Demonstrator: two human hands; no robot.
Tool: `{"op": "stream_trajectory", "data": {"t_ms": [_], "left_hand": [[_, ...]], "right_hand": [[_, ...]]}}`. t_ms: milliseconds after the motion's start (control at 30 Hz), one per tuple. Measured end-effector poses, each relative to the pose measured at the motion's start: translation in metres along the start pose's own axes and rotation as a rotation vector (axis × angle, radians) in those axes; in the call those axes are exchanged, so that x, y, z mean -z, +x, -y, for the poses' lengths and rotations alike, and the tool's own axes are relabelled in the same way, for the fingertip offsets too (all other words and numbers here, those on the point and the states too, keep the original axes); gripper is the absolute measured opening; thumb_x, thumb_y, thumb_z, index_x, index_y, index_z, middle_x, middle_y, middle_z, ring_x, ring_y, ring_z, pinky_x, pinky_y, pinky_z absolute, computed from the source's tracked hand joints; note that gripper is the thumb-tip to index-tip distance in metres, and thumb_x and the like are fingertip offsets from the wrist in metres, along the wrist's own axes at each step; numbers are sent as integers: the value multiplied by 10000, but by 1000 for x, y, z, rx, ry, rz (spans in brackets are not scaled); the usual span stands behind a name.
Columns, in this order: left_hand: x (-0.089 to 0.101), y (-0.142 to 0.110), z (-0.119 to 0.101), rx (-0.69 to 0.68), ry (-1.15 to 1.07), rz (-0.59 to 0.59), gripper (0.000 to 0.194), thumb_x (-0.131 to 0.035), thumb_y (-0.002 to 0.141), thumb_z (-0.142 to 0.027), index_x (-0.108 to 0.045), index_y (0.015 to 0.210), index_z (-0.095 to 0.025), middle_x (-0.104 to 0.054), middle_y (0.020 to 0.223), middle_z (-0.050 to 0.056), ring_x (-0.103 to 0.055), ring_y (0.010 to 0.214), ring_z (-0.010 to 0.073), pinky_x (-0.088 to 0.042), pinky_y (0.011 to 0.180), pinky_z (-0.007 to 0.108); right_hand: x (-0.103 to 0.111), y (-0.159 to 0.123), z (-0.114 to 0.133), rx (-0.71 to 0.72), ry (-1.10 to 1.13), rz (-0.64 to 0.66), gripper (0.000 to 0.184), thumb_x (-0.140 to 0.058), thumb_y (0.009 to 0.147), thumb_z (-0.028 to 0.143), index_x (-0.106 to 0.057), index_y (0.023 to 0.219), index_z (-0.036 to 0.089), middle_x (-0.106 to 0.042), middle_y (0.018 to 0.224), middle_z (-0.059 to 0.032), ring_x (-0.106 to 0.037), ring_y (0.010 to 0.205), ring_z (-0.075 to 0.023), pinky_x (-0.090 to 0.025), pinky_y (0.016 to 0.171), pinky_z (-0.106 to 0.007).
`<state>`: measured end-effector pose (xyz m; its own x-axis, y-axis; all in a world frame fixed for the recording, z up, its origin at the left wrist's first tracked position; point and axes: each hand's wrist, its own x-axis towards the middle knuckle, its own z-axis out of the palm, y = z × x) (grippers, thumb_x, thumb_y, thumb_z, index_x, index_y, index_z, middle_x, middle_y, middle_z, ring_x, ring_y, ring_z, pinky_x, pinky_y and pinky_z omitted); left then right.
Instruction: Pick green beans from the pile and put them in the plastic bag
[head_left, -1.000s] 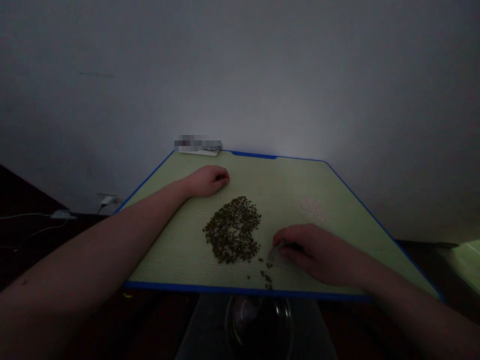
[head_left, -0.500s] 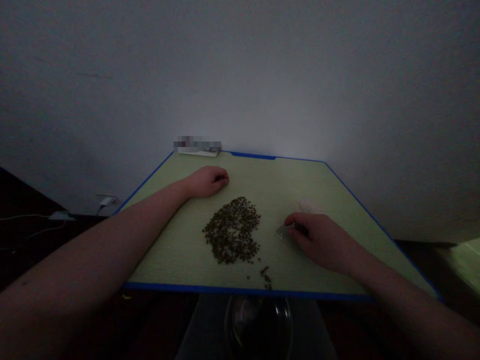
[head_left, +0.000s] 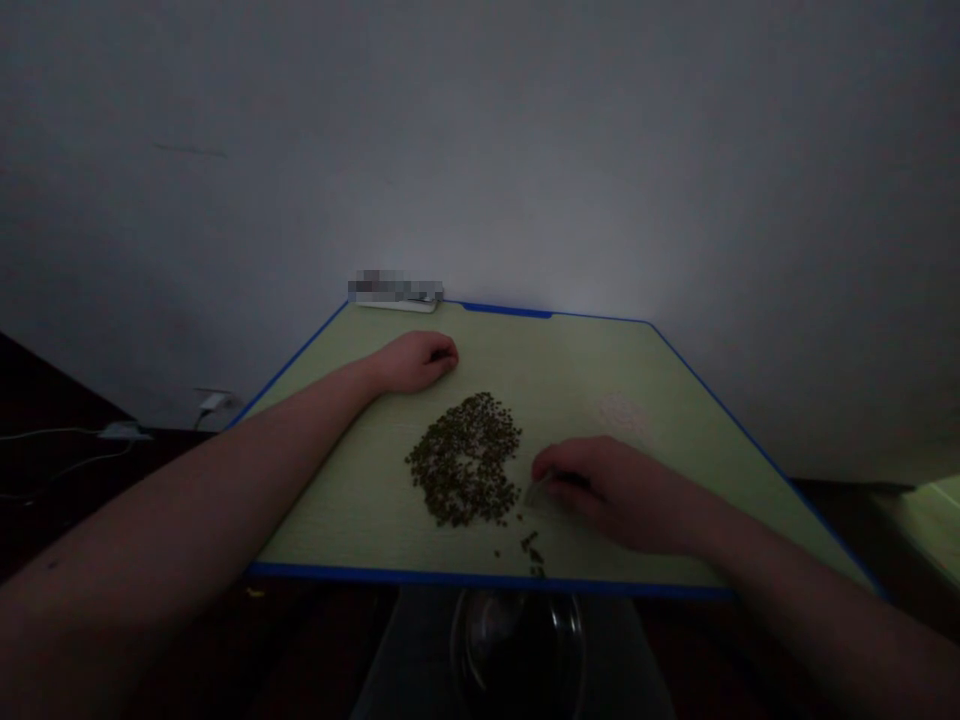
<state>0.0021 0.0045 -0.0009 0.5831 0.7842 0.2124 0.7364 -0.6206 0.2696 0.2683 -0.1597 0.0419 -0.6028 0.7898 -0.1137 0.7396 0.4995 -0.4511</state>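
Observation:
A loose pile of small greenish-brown grains, perhaps beans or seeds (head_left: 457, 480), is spread over the middle of the pale table (head_left: 337, 530). My right hand (head_left: 619, 490) is low at the right of the pile, pinching a small clear flat piece (head_left: 538, 490) whose edge reaches close to the nearest grains. Its exact kind is too dark and blurred to name. Beyond the pile on the left rests my left hand (head_left: 416, 362), fingers curled in, nothing visible in them. Several stray grains (head_left: 532, 550) lie near the front edge.
A thin whitish patch, perhaps pale grains (head_left: 622, 412), lies to the right of the pile. At the far left corner sits a white object (head_left: 397, 300), partly blurred out. Below the front edge is a clear round bowl (head_left: 517, 650). A plug (head_left: 214, 403) and cables are at left.
My right hand has moved left and slightly nearer to me, bringing the clear piece to the pile's right edge. The whitish patch is now more uncovered. My left hand stays put.

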Motion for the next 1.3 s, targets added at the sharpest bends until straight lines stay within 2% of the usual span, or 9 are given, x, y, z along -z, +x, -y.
{"op": "stream_trajectory", "data": {"t_ms": [167,567,1033,1300], "left_hand": [[0,0,0,-5,-21,3,286,-434,806,-368,-630,867,-169,-631,743,25,-511,643,133,-358,605,256],[0,1,0,-13,-10,9,292,-427,813,-364,-630,875,-164,-635,773,33,-526,674,143,-365,611,255],[0,0,-1,-2,-39,0,286,-438,807,-366,-633,866,-164,-633,748,29,-511,646,134,-362,607,259],[1,0,-1,0,-21,-2,288,-440,806,-372,-634,863,-167,-634,750,28,-513,654,134,-362,610,256]], "right_hand": [[0,13,16,106,-30,48,197,-463,839,152,-652,885,181,-665,806,-35,-560,724,-144,-382,658,-248],[1,22,27,239,-4,184,208,-484,840,137,-658,946,180,-676,916,-51,-580,837,-163,-401,736,-269],[-2,-8,16,143,63,212,202,-474,838,153,-655,918,195,-673,823,-19,-580,734,-138,-390,660,-240],[-2,-17,15,128,94,200,206,-488,839,169,-655,957,194,-679,889,-35,-591,802,-153,-406,694,-246]]}}
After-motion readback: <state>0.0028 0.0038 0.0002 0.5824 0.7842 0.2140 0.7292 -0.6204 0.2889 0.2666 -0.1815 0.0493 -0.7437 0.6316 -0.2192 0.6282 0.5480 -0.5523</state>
